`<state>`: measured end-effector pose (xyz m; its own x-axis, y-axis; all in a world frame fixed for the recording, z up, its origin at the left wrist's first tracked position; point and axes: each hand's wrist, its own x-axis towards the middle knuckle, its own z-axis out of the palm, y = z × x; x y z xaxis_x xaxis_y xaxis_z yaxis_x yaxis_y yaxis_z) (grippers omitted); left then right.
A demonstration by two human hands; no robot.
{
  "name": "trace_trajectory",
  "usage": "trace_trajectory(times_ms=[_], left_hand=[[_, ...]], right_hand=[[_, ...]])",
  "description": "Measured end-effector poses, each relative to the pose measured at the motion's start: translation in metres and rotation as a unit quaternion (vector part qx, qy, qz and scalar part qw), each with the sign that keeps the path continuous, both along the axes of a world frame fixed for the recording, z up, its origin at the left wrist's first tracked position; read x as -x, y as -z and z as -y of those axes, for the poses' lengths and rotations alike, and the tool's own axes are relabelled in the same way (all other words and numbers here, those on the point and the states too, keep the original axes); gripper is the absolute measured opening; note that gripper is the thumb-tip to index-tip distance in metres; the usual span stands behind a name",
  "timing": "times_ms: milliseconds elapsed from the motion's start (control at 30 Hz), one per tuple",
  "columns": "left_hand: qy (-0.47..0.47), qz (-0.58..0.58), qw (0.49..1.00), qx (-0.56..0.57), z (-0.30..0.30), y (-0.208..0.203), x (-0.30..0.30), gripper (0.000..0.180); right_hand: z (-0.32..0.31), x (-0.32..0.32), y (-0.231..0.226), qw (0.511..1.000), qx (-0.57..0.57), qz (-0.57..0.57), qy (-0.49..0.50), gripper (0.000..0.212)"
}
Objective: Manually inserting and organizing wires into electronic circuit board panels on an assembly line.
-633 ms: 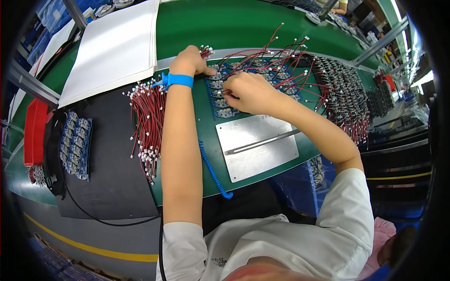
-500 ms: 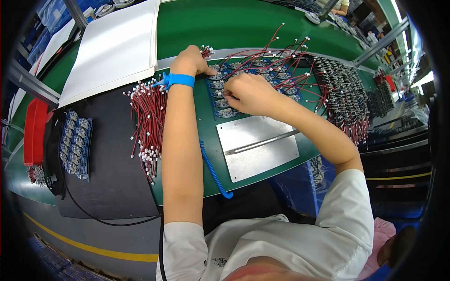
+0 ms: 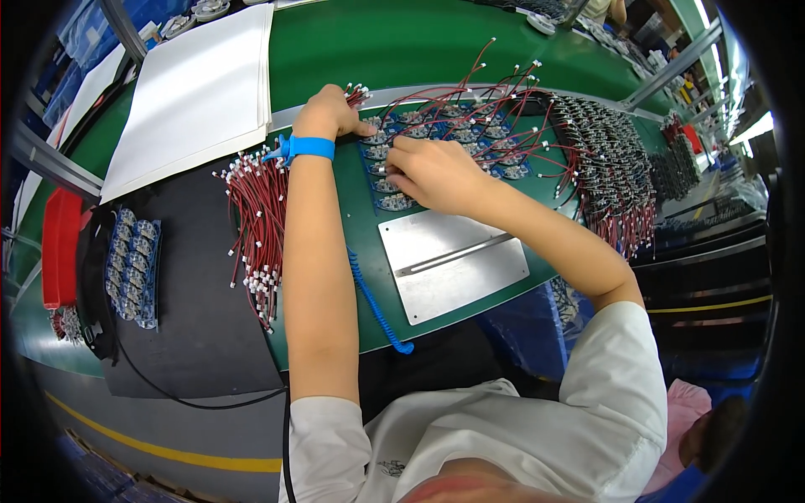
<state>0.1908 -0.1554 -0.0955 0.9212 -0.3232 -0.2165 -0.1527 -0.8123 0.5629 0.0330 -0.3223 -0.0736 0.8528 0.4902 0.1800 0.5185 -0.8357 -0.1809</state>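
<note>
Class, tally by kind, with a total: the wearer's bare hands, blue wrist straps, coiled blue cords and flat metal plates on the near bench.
Bare hands: 2, left hand and right hand
Blue wrist strap: 1
Coiled blue cord: 1
Flat metal plate: 1
Total: 5

Appears to be an electronics assembly workshop; contains green workbench (image 3: 362, 235), circuit boards (image 3: 396, 202) in rows, bundled red wires (image 3: 258, 210), metal posts (image 3: 122, 32); bears yellow floor line (image 3: 168, 450).

Passage open over metal plate (image 3: 461, 287), near side. Left part of circuit boards (image 3: 461, 136) blocked by left hand (image 3: 330, 116) and right hand (image 3: 438, 173); far side, loose wires (image 3: 513, 87) arch up, obstructing.
</note>
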Motion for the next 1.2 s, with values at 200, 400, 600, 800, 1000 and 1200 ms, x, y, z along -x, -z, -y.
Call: trace_trajectory(times_ms=[200, 400, 600, 800, 1000, 1200], left_hand=[[0.001, 0.006, 1.000, 0.009, -0.001, -0.001, 0.002, 0.074], [0.003, 0.003, 1.000, 0.027, -0.005, 0.001, 0.002, 0.073], [0.008, 0.002, 1.000, 0.028, -0.004, 0.001, -0.001, 0.073], [0.004, 0.007, 1.000, 0.025, -0.002, 0.001, 0.001, 0.072], [0.009, 0.004, 1.000, 0.023, -0.003, 0.001, 0.000, 0.070], [0.009, -0.002, 1.000, 0.023, 0.001, -0.002, 0.002, 0.068]], right_hand=[[0.013, 0.002, -0.015, 0.977, 0.059, 0.185, -0.092, 0.014], [0.012, 0.017, -0.046, 0.997, 0.024, 0.008, -0.079, 0.011], [0.022, 0.010, -0.023, 0.988, 0.088, 0.046, -0.117, 0.013], [0.021, 0.001, -0.008, 0.983, 0.045, 0.056, -0.171, 0.009], [0.017, 0.003, -0.011, 0.983, 0.053, 0.054, -0.169, 0.007], [0.006, 0.010, -0.020, 0.983, 0.119, 0.046, -0.130, 0.009]])
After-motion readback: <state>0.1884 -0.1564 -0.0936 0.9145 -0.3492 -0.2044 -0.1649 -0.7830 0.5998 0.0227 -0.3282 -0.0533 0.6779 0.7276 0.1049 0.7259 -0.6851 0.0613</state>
